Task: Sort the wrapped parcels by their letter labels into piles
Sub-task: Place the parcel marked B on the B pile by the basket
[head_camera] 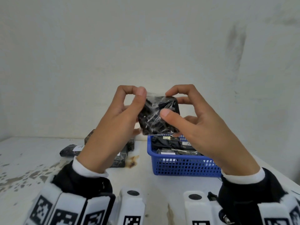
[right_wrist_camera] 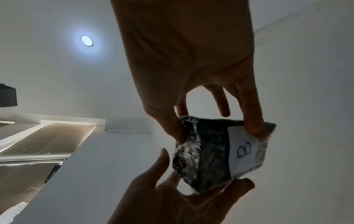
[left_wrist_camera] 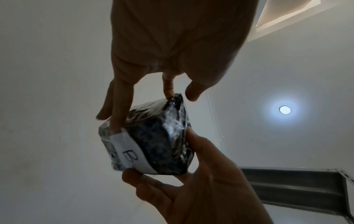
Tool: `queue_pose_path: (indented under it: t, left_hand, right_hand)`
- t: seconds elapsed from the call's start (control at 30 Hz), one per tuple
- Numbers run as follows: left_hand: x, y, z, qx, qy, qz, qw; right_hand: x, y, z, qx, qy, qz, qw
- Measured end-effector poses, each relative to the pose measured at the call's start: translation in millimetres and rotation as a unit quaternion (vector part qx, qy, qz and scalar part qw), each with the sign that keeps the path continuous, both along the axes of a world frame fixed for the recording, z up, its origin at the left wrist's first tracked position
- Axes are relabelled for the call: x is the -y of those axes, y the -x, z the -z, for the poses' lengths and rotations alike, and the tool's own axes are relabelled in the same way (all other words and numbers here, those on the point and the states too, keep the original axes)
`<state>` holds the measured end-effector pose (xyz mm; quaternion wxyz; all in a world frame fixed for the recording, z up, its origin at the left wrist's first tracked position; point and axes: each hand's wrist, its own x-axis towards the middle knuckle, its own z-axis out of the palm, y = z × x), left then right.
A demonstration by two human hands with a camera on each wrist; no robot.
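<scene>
While both hands hold it up above the worktop [head_camera: 146, 181], a black block-shaped parcel in crinkled clear film [head_camera: 159, 115] shows a white paper label marked B [left_wrist_camera: 132, 156].
Left hand [head_camera: 113, 120] and right hand [head_camera: 194, 120] each pinch its edges in a fingertip grip; a blue perforated plastic basket [head_camera: 183, 166] of wrapped parcels sits below, more dark parcels [head_camera: 120, 158] just beside it.

A pale, scuffed wall [head_camera: 146, 46] fills the head view, with a dark smear [head_camera: 235, 41] at two o'clock. Below it lies a white table [head_camera: 24, 159], paint flaking at eight o'clock. Overhead, a round ceiling light [left_wrist_camera: 284, 109] glows; grey metal shelving [left_wrist_camera: 298, 189] sits at four o'clock.
</scene>
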<state>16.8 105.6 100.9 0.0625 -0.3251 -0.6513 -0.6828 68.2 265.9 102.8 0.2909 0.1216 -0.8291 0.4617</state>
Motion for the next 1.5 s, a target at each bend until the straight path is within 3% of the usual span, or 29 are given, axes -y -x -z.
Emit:
queue_pose_path:
  t: [0.1, 0.33, 0.77, 1.5]
  left_hand:
    - [1.4, 1.2, 0.1, 0.03, -0.01, 0.029, 0.999]
    - [1.4, 0.9, -1.0, 0.055, -0.025, 0.01, 0.998]
    - [2.2, 0.7, 0.5, -0.018, 0.004, -0.008, 1.0]
    - [-2.8, 5.3, 6.0, -0.034, 0.038, -0.004, 0.999]
  right_hand:
    - [4.5, -1.4, -1.2, -0.003, 0.015, -0.004, 1.0]
    - [-0.7, 0.5, -0.6, -0.007, 0.076, 0.001, 0.997]
    - [-3.6, 1.6, -3.4, 0.029, 0.045, 0.03, 0.998]
    - [-8.4, 1.2, -3.7, -0.008, 0.034, 0.094, 0.995]
